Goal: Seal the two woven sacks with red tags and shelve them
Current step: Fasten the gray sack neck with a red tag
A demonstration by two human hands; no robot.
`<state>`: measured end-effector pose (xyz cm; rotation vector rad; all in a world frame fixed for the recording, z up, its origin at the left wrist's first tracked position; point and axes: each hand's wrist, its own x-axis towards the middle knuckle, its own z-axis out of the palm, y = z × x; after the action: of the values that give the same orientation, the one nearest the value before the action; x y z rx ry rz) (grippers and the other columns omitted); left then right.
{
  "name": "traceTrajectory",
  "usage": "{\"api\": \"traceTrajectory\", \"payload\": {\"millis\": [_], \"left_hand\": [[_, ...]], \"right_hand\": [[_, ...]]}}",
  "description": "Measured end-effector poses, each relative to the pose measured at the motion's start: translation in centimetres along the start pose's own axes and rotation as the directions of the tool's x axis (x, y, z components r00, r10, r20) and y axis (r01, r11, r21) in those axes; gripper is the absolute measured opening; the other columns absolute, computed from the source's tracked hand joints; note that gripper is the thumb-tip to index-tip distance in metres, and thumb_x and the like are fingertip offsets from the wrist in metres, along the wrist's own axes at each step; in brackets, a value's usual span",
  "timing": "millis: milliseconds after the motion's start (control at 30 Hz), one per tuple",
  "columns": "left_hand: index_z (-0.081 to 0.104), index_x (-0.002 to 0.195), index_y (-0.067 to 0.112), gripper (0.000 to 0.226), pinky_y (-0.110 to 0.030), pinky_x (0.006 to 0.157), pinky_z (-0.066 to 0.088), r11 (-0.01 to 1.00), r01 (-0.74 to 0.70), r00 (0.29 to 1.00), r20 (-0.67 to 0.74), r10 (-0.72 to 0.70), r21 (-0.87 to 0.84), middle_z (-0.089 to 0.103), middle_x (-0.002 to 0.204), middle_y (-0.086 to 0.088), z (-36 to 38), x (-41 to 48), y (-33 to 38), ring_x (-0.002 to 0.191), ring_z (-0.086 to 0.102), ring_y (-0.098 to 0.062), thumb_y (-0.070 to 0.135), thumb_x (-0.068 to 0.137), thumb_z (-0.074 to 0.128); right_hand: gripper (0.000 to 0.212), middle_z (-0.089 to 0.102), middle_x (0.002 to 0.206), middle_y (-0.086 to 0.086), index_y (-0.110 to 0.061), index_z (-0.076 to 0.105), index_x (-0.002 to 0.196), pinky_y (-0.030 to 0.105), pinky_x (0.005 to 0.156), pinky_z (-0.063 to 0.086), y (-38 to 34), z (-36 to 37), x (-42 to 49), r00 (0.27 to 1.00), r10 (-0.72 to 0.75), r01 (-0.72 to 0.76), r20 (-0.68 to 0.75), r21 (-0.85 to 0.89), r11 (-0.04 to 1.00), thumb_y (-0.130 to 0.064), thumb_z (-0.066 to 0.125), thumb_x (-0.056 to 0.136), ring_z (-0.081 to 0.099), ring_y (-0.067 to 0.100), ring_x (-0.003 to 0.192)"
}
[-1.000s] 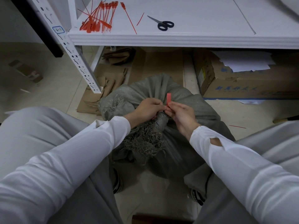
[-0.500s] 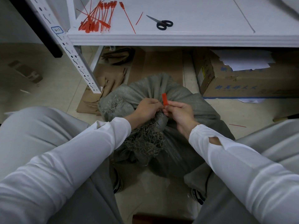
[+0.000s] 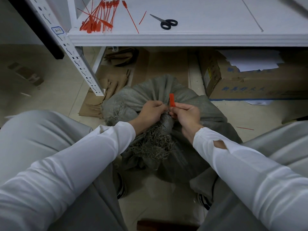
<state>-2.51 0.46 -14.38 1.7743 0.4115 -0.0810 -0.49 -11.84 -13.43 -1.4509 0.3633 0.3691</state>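
At centre frame, a grey woven sack (image 3: 166, 87) stands on the floor (image 3: 50, 97) between the person's knees, its neck gathered into a bunch with the frayed mouth spilling toward the viewer. Left hand (image 3: 150, 112): fingers curled round the bunched neck, gripping it. Right hand (image 3: 186, 114): thumb and fingers pinch the lower end of a red tag (image 3: 171, 100), whose flat head points up and away from the viewer, just beside the left fingertips. Whether the tag's strap circles the neck cannot be told.

Upper frame: a white shelf (image 3: 183, 39) carries a heap of spare tags (image 3: 98, 20) at upper left, one single tag (image 3: 131, 17) beside it, and black scissors (image 3: 166, 22) nearer the middle. Below the shelf, at right, sits a cardboard box (image 3: 250, 84); flattened cardboard (image 3: 106, 90) lies left of the sack.
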Motion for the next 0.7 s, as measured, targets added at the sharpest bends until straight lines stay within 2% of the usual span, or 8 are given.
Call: {"api": "traceTrajectory", "payload": {"millis": [67,300,500,600,700], "left_hand": [[0.039,0.054,0.017,0.042,-0.02,0.043,0.031,1.0,-0.006,1.0,0.005,0.006,-0.007,0.036,0.046,0.008,0.01,-0.08,-0.04,0.039,0.033,-0.002,0.008,0.091,0.056],[0.042,0.055,0.016,0.039,-0.022,0.048,0.037,0.996,-0.068,0.997,0.033,0.066,0.065,0.04,0.056,-0.002,0.0,-0.27,-0.01,0.044,0.039,-0.005,0.007,0.091,0.054],[0.042,0.052,0.017,0.042,-0.027,0.053,0.037,0.993,-0.072,0.997,0.011,0.071,0.089,0.041,0.054,-0.002,0.03,0.05,-0.16,0.045,0.042,-0.011,0.008,0.09,0.055],[0.041,0.052,0.018,0.043,-0.027,0.052,0.036,0.994,-0.064,0.998,0.01,0.064,0.084,0.041,0.053,-0.001,0.06,0.15,-0.36,0.045,0.04,-0.009,0.011,0.091,0.056],[0.04,0.052,0.018,0.043,-0.024,0.049,0.037,0.995,-0.06,0.998,0.007,0.059,0.074,0.04,0.052,0.0,0.08,0.25,-0.5,0.044,0.039,-0.006,0.011,0.091,0.057]], "right_hand": [[0.019,0.069,0.073,0.007,0.002,0.072,0.099,0.012,0.056,0.053,0.01,0.01,0.02,1.0,-0.006,0.006,-0.006,-0.005,1.0,0.008,0.066,0.083,0.061,0.007,0.055],[0.014,0.07,0.07,0.005,-0.005,0.073,0.088,0.014,0.059,0.055,0.06,0.19,-0.1,1.0,-0.012,0.012,-0.021,-0.002,1.0,0.007,0.067,0.082,0.062,0.008,0.057],[0.019,0.07,0.07,0.004,-0.014,0.072,0.078,0.017,0.064,0.056,0.07,0.21,-0.15,1.0,-0.013,0.012,-0.025,-0.009,1.0,0.005,0.069,0.082,0.064,0.008,0.059],[0.019,0.07,0.069,0.004,-0.013,0.072,0.078,0.018,0.064,0.056,0.14,0.19,-0.08,0.999,-0.007,0.007,-0.033,0.008,1.0,0.006,0.069,0.081,0.063,0.009,0.058],[0.014,0.07,0.071,0.007,-0.005,0.073,0.088,0.016,0.06,0.055,0.3,0.26,0.08,1.0,-0.003,0.003,-0.027,0.017,1.0,0.007,0.068,0.082,0.063,0.009,0.056]]}}
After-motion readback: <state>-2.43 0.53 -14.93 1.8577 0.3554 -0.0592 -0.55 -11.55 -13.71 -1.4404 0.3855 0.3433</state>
